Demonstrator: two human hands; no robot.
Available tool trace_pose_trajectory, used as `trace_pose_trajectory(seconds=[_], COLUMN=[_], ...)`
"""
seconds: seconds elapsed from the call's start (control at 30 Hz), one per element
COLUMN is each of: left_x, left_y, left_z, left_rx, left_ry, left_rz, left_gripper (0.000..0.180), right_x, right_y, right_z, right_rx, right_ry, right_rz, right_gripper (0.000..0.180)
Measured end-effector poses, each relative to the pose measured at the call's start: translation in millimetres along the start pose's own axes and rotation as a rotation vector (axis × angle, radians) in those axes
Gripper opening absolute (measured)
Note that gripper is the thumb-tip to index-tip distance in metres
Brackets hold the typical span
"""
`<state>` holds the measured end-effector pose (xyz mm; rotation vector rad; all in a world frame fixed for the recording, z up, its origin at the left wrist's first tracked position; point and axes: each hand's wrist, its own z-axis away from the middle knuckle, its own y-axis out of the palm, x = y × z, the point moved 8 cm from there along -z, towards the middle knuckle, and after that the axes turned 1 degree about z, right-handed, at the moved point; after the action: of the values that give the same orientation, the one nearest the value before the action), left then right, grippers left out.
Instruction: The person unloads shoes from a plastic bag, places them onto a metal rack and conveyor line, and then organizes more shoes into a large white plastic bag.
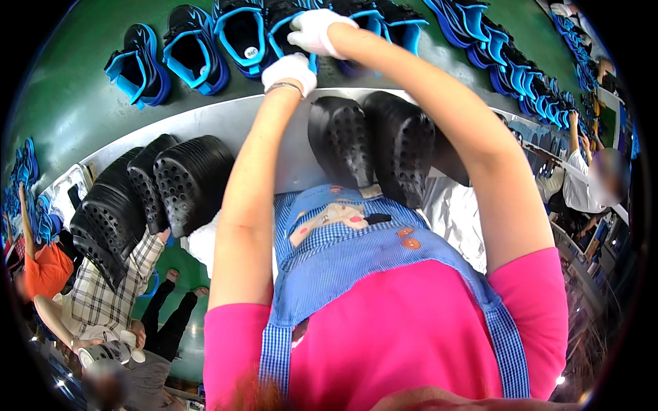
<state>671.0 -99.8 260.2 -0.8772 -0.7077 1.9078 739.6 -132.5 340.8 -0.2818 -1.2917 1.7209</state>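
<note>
Both my arms reach out over a green conveyor belt point(82, 103). My left hand point(290, 70) in a white glove rests against a black and blue shoe point(288, 31) on the belt. My right hand point(315, 31), also gloved in white, is closed on the same shoe from above. Other black and blue shoes point(192, 48) stand in a row along the belt. Two stacks of black studded soles point(373, 147) lie on the grey ledge point(205, 120) just below my hands.
More stacks of black soles point(147, 192) lie on the ledge at the left. A long line of blue shoes point(510, 61) runs off to the right. Other people sit at the left point(103, 301) and right point(582, 185) of me.
</note>
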Motion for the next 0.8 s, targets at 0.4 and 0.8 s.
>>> trace_pose_trajectory(seconds=[0.4,0.8], left_x=[-3.8,-84.1], left_y=[-36.3,15.7], left_z=[152.1,257.5], left_rx=[-0.607,-0.417], left_ry=[0.262,0.42], left_rz=[0.427,0.15], left_gripper=[0.027,0.044], right_x=[3.6,-28.3], right_y=[-73.1,-53.8], right_z=[290.5,320.9], right_rx=[-0.337,-0.45], right_ry=[-0.318,-0.261], right_rz=[-0.049,-0.207], right_gripper=[0.028,0.024])
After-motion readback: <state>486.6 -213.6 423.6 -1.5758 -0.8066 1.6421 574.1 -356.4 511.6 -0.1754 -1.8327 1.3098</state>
